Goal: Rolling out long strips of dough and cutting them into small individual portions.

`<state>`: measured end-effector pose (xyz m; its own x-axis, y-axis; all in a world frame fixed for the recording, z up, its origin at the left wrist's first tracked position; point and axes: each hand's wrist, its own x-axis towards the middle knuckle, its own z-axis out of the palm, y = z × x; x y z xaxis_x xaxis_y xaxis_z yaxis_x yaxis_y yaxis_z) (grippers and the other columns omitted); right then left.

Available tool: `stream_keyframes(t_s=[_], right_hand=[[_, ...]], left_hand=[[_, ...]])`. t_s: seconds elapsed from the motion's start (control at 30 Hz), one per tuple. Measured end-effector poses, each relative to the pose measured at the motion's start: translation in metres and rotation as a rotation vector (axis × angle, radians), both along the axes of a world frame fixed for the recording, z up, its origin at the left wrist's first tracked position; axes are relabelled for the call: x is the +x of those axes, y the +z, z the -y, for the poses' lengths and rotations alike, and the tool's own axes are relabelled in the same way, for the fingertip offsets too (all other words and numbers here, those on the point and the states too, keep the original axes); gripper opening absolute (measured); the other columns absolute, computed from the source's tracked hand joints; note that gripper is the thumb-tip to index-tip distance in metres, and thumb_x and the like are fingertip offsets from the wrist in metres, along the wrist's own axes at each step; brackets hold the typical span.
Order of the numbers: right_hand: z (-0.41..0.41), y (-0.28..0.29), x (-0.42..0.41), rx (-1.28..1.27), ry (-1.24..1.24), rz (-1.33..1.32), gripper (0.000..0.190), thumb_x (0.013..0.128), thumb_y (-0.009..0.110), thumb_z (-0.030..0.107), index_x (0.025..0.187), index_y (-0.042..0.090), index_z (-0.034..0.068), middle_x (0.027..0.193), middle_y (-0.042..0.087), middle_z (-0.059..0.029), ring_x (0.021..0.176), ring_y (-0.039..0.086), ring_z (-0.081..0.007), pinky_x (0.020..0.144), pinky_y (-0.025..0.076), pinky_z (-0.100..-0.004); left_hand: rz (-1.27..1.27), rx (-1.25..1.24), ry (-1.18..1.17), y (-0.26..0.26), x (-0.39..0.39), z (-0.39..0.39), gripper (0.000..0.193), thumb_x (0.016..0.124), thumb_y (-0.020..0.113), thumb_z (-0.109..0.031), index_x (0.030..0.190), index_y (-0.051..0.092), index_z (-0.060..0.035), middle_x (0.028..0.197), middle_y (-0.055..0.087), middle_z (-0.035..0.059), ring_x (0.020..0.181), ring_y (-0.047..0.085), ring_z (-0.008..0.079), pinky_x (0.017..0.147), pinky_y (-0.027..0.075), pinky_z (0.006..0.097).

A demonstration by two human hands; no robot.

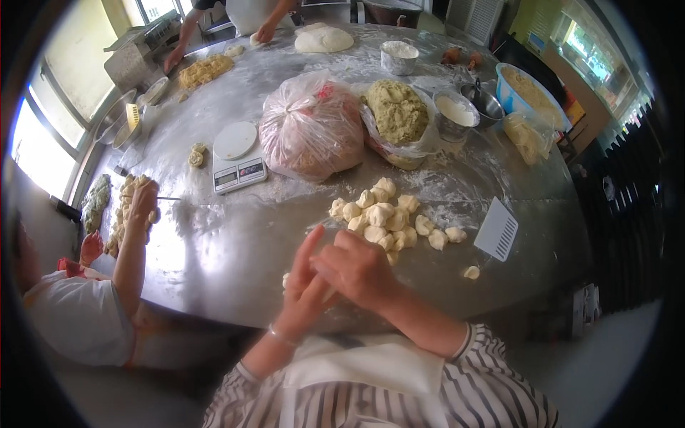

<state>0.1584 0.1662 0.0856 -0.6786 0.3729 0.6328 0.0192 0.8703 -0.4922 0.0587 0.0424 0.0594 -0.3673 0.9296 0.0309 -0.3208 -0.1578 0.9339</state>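
My left hand (307,278) and my right hand (356,267) meet above the near part of the steel table, the right one lying partly over the left. Whether something is between the palms is hidden. Just beyond my fingers lies a heap of small pale dough pieces (380,214), with one dough piece (471,273) apart to the right. A bit of pale dough (286,280) shows at the left edge of my left hand. A white slotted plastic scraper (497,229) rests right of the heap.
A digital kitchen scale (240,174), a tied plastic bag of filling (313,128) and a bag of greenish dough (397,112) stand beyond the heap. Metal bowls of flour (455,109) are farther right. Co-workers handle dough at the left (128,208) and far side (262,33).
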Motion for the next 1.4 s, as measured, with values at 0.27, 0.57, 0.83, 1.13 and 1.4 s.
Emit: stream_keyframes(t_s=[0.27, 0.57, 0.83, 1.13, 1.4], right_hand=[[-0.028, -0.001, -0.004, 0.235, -0.231, -0.020, 0.028, 0.087, 0.081, 0.031, 0.091, 0.066, 0.008, 0.109, 0.060, -0.0059, 0.105, 0.061, -0.0285, 0.089, 0.050, -0.0464], [0.002, 0.003, -0.006, -0.159, 0.033, -0.138, 0.018, 0.091, 0.077, 0.019, 0.088, 0.063, 0.009, 0.083, 0.059, -0.0096, 0.079, 0.062, -0.0323, 0.067, 0.053, -0.0417], [0.006, 0.001, -0.004, -0.002, -0.008, 0.021, 0.019, 0.089, 0.078, 0.019, 0.083, 0.064, 0.008, 0.084, 0.057, -0.0069, 0.083, 0.065, -0.0261, 0.067, 0.056, -0.0389], [-0.004, -0.003, -0.014, 0.204, -0.201, -0.100, 0.026, 0.090, 0.078, 0.033, 0.091, 0.066, 0.010, 0.097, 0.063, -0.0081, 0.092, 0.062, -0.0329, 0.078, 0.052, -0.0417], [0.006, 0.006, -0.010, -0.138, 0.020, -0.170, 0.017, 0.090, 0.078, 0.020, 0.088, 0.065, 0.009, 0.084, 0.061, -0.0085, 0.075, 0.063, -0.0290, 0.063, 0.052, -0.0419]], left_hand=[[0.112, -0.049, 0.070, 0.025, -0.017, -0.003, 0.074, 0.111, 0.038, -0.052, 0.168, 0.018, -0.0090, 0.093, 0.066, 0.0093, 0.063, 0.058, 0.0104, 0.054, 0.049, 0.0236], [-0.052, -0.082, -0.177, -0.002, -0.018, 0.005, 0.062, 0.113, 0.045, -0.034, 0.165, 0.030, -0.0024, 0.138, 0.059, 0.0100, 0.116, 0.062, 0.0169, 0.101, 0.052, 0.0314], [-0.112, -0.038, 0.102, -0.001, -0.003, 0.008, 0.071, 0.109, 0.056, -0.028, 0.167, 0.021, -0.0065, 0.101, 0.067, 0.0031, 0.063, 0.056, 0.0064, 0.055, 0.048, 0.0204], [0.232, -0.081, 0.308, 0.028, 0.001, -0.021, 0.063, 0.113, 0.033, -0.042, 0.164, 0.032, -0.0055, 0.122, 0.064, 0.0105, 0.100, 0.065, 0.0157, 0.089, 0.055, 0.0305], [0.048, -0.082, -0.182, -0.020, -0.020, 0.008, 0.051, 0.113, 0.049, -0.037, 0.150, 0.046, -0.0025, 0.129, 0.063, 0.0101, 0.110, 0.064, 0.0164, 0.096, 0.053, 0.0310]])
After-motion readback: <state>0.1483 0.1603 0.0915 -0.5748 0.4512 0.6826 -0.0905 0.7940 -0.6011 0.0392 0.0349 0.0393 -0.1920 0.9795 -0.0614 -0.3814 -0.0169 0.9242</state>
